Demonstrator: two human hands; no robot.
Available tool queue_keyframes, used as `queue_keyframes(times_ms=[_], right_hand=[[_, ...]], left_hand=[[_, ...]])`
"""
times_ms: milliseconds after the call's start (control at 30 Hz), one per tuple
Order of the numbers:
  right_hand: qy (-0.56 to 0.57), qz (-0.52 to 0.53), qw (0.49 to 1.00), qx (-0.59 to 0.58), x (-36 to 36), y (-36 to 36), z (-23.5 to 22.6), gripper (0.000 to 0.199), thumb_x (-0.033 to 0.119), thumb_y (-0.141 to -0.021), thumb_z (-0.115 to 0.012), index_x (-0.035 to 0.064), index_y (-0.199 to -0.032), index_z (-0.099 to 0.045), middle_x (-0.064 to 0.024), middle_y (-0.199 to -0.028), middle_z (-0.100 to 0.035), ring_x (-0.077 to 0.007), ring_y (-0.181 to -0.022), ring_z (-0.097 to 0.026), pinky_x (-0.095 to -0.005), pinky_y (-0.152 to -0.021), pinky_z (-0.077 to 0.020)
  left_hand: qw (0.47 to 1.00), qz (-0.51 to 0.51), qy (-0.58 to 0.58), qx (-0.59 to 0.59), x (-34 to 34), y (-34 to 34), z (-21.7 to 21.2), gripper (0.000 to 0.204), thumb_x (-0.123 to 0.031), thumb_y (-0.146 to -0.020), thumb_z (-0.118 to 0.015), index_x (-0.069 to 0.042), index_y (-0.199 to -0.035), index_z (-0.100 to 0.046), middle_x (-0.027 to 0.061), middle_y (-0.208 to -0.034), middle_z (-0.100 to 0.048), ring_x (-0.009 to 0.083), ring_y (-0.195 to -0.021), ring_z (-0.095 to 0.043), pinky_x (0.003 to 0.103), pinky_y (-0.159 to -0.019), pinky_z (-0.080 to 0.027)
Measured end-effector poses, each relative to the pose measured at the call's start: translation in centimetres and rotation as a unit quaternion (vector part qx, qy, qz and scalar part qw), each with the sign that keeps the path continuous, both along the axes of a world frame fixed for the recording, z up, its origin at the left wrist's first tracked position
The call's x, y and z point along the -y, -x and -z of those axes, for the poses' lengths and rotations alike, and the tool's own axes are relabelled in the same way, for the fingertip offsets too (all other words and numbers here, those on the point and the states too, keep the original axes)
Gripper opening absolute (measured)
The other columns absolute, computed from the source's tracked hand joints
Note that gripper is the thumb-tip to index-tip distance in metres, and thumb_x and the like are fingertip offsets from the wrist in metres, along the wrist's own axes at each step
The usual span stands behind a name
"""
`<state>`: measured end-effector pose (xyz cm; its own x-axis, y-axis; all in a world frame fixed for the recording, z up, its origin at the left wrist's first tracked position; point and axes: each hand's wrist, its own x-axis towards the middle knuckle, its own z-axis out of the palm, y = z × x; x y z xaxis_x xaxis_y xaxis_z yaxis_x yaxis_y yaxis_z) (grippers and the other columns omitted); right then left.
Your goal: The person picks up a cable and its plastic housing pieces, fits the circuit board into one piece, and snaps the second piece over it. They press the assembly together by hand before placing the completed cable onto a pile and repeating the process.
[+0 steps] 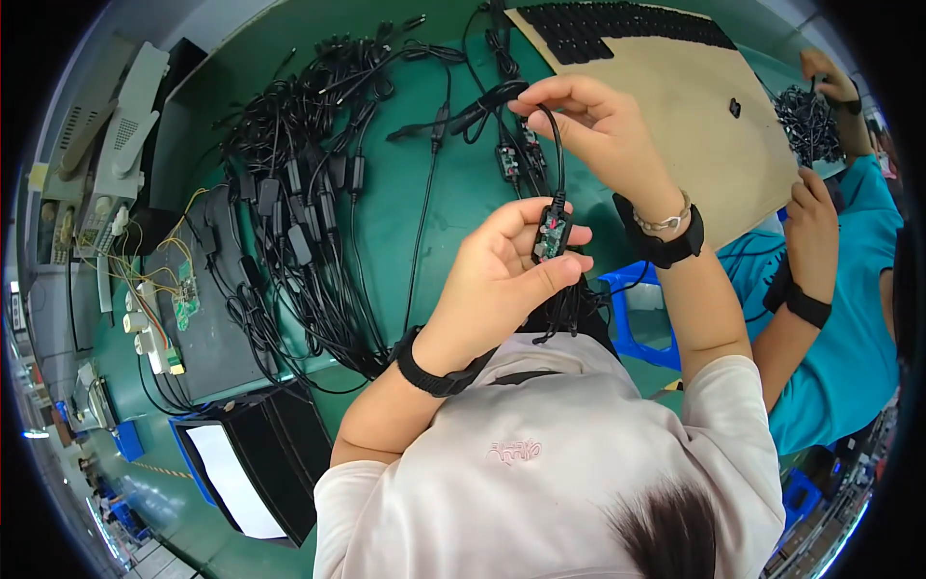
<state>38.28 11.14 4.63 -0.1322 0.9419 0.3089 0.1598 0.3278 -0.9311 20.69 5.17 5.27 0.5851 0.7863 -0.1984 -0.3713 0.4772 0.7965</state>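
A: Where is the circuit board?
B: At the centre of the frame. The left hand point(497, 275) holds the small green circuit board point(554, 232) in its black housing, thumb and fingers closed about the sides.

A: And the right hand?
B: Higher, at upper centre. The right hand point(606, 124) has thumb and index finger pinched together on the black cable point(560, 159) that curves down to the housing.

A: What surrounds them?
B: Black cords point(289, 183) heaped at upper left on a green table point(394, 193); a tan cardboard sheet point(675, 106) at upper right; a co-worker in teal point(834, 376) at the right edge.
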Motion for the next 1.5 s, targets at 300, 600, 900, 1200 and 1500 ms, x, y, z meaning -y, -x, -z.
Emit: queue_keyframes(times_ms=[300,600,900,1200,1500], right_hand=[[0.049,-0.033,0.994,-0.096,1.4,0.2,0.5,0.033,0.014,-0.090,-0.046,-0.0009,-0.119,-0.046,-0.0138,-0.114,-0.055,-0.0187,-0.099,-0.056,-0.0266,-0.076,-0.0462],[0.110,-0.047,0.979,-0.167,2.2,0.4,0.4,0.038,0.017,-0.089,-0.047,0.0001,-0.124,-0.043,-0.0150,-0.114,-0.055,-0.0196,-0.097,-0.056,-0.0263,-0.076,-0.0457],[0.108,-0.049,0.987,-0.109,4.4,0.7,-0.3,0.038,0.009,-0.082,-0.059,-0.0004,-0.117,-0.049,-0.0097,-0.095,-0.061,-0.0136,-0.088,-0.057,-0.0237,-0.076,-0.0452],[0.131,-0.054,0.977,-0.159,4.2,0.5,0.1,0.032,0.007,-0.080,-0.060,-0.0002,-0.111,-0.053,-0.0062,-0.084,-0.061,-0.0111,-0.080,-0.058,-0.0216,-0.068,-0.0460],[0.128,-0.049,0.978,-0.156,4.3,0.6,-0.1,0.032,0.008,-0.081,-0.061,-0.0006,-0.111,-0.053,-0.0064,-0.084,-0.061,-0.0126,-0.082,-0.059,-0.0221,-0.067,-0.0467]], left_hand=[[0.990,-0.023,-0.088,-0.110,0.1,-0.1,1.2,0.044,0.006,-0.074,-0.062,0.005,-0.114,-0.043,0.0136,-0.099,-0.059,0.0120,-0.074,-0.060,0.022,-0.061,-0.050],[0.983,-0.062,-0.097,-0.140,0.3,-0.4,1.3,0.045,0.005,-0.074,-0.064,0.006,-0.114,-0.043,0.0124,-0.095,-0.061,0.0120,-0.068,-0.060,0.020,-0.056,-0.050],[0.965,-0.048,-0.171,-0.193,0.0,-0.8,1.9,0.053,0.007,-0.072,-0.065,0.005,-0.119,-0.039,0.0132,-0.100,-0.059,0.0120,-0.077,-0.060,0.021,-0.063,-0.050],[0.977,-0.044,-0.161,-0.133,0.4,-1.0,1.8,0.060,0.010,-0.070,-0.065,0.005,-0.122,-0.037,0.0131,-0.108,-0.056,0.0116,-0.090,-0.056,0.021,-0.071,-0.049],[0.975,-0.057,-0.171,-0.131,0.5,-1.0,1.8,0.056,0.009,-0.071,-0.063,0.006,-0.121,-0.037,0.0125,-0.105,-0.057,0.0082,-0.079,-0.057,0.020,-0.063,-0.049]])
